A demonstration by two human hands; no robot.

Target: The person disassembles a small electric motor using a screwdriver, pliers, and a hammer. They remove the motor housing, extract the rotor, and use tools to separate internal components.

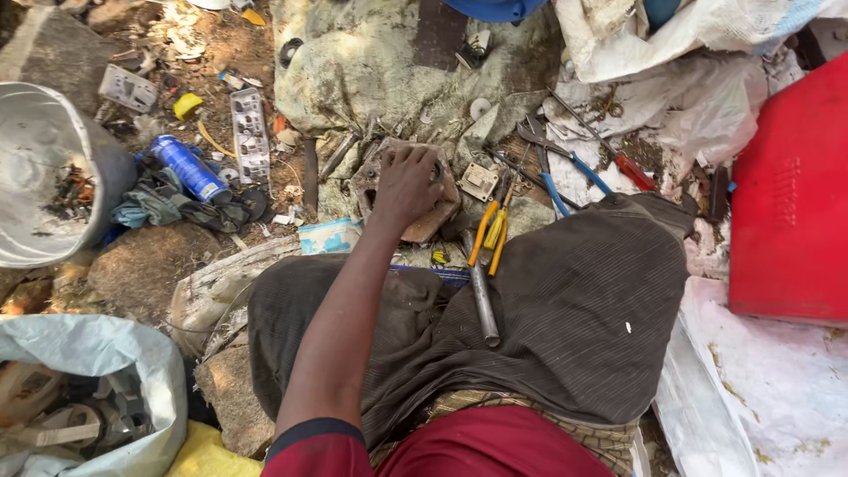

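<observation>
My left hand [406, 181] reaches forward from the lower left and closes over a worn brown square plate [433, 221] that lies on the ground in front of my knees. The fingers curl over its top edge. A small beige square part [479, 181] sits just right of the plate. Yellow-handled pliers [490, 231] and a grey metal rod [483, 300] lie against my dark trouser leg [583, 309]. My right hand is out of sight.
Blue-handled pliers [565, 172] and a red-handled screwdriver [634, 170] lie on white sacking at right, beside a red box [791, 194]. At left are a grey metal basin [44, 168], a blue spray can [190, 168], a white switch strip [250, 132] and an open sack [88, 389].
</observation>
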